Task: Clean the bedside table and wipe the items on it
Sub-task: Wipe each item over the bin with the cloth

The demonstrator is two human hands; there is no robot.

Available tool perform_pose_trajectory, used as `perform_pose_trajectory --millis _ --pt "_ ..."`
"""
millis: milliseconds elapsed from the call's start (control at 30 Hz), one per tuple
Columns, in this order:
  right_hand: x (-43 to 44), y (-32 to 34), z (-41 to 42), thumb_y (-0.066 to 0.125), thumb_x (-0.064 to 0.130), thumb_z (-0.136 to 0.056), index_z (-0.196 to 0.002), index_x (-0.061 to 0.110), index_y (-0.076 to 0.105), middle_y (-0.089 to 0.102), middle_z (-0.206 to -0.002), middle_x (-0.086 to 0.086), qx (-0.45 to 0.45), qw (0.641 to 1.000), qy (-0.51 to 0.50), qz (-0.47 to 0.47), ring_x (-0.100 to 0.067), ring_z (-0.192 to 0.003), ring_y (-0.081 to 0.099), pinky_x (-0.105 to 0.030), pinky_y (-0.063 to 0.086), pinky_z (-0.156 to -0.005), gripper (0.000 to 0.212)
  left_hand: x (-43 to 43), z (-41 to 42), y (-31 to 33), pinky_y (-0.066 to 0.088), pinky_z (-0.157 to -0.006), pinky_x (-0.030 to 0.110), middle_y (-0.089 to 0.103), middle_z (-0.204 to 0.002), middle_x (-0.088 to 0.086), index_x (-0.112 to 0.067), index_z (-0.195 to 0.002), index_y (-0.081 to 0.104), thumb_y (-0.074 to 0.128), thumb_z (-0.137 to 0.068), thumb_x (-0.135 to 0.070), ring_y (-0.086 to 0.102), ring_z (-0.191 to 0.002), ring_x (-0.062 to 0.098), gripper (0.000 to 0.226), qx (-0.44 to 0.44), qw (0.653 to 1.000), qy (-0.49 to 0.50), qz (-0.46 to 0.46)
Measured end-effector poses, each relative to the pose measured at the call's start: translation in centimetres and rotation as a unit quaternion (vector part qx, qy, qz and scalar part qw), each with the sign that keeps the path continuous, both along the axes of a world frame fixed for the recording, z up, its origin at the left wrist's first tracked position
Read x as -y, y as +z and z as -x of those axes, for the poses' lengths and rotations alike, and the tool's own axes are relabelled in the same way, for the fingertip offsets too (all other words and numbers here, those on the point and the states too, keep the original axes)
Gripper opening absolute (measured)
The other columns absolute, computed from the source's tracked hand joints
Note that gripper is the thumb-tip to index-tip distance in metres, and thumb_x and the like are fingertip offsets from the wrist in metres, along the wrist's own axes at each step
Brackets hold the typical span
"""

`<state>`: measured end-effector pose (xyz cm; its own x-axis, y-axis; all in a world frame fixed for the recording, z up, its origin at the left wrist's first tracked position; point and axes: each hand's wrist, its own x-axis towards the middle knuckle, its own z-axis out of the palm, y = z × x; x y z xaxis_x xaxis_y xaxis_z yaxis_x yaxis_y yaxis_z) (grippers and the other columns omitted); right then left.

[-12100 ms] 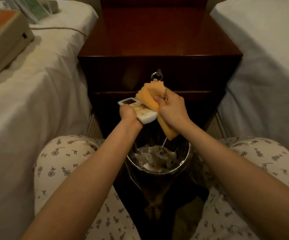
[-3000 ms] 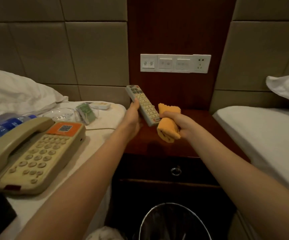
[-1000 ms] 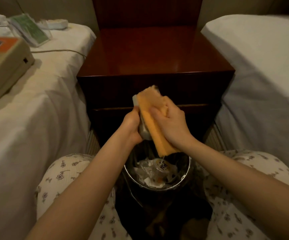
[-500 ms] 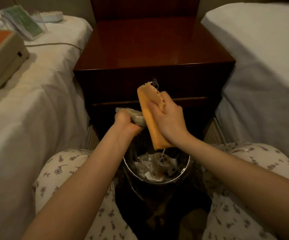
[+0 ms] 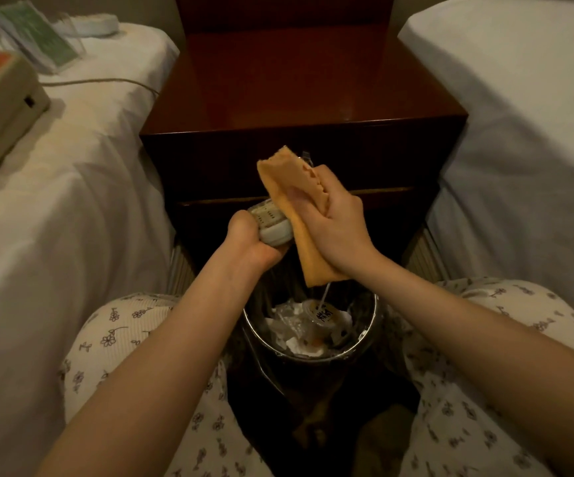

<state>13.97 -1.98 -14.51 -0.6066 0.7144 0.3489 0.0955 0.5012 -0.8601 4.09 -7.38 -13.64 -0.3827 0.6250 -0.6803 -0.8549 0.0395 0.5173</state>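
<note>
- Gripping the remote [image 5: 273, 225] by its near end, your left hand [image 5: 249, 241] has its fingers clenched round it and holds it low, in front of the drawer [image 5: 209, 160].
- Your right hand [image 5: 338, 232] grasps the folded orange cloth [image 5: 277, 179], with its fingers curled over the top edge.
- You have the cloth laid against the remote, so its far end is hidden; only a few rows of buttons show beside your left thumb.
- Both of your hands hang just above the bin [image 5: 374, 318], which stands on the floor between your knees [image 5: 120, 325] and holds crumpled paper and a small lidded cup.
- Beyond your hands you see the surface [image 5: 295, 80], dark glossy wood, between two beds.
- On the left bed [image 5: 72, 187] lie a beige phone [image 5: 0, 94], its cord [image 5: 99, 82] and a green card stand [image 5: 37, 39].
- To your right, the right bed [image 5: 519, 132] shows only white sheet.
</note>
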Motion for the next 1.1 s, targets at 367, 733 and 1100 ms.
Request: perform_pose_trajectory --millis 367,733,1100 --pt "-0.8 -0.2 -0.1 0.056 0.025 -0.093 -0.091 0.018 0.054 0.055 -0.076 0.010 -0.007 0.999 -0.025 0.025 0.003 -0.065 0.053 -0.011 0.040 -0.061 0.007 -0.3 -1.1 -0.8 0.048 -0.062 0.025 0.056 -0.072 0.002 -0.015 -0.080 0.054 0.034 -0.102 -0.030 0.054 -0.065 0.014 0.034 -0.229 0.953 -0.196 0.044" --pt "-1.5 0.1 -0.4 0.054 0.027 -0.093 -0.100 0.015 0.059 0.060 -0.083 0.005 0.031 0.995 -0.090 -0.041 -0.008 -0.077 0.058 -0.024 0.044 -0.068 0.015 -0.1 -1.8 -0.7 0.045 -0.040 0.016 0.058 -0.054 0.000 -0.016 -0.076 0.055 0.030 -0.098 -0.050 0.056 -0.041 0.009 0.048 -0.260 0.904 -0.339 -0.013" --pt "-5.5 1.7 -1.3 0.058 0.031 -0.090 -0.088 0.022 0.057 0.051 -0.077 0.013 0.141 0.982 -0.113 0.047 0.000 -0.068 0.048 -0.018 0.035 -0.058 0.009 0.6 -0.4 -0.1 0.044 -0.046 0.018 0.055 -0.067 0.001 -0.013 -0.110 0.053 0.047 -0.089 -0.050 0.051 -0.049 0.009 0.043 -0.290 0.834 -0.469 0.019"
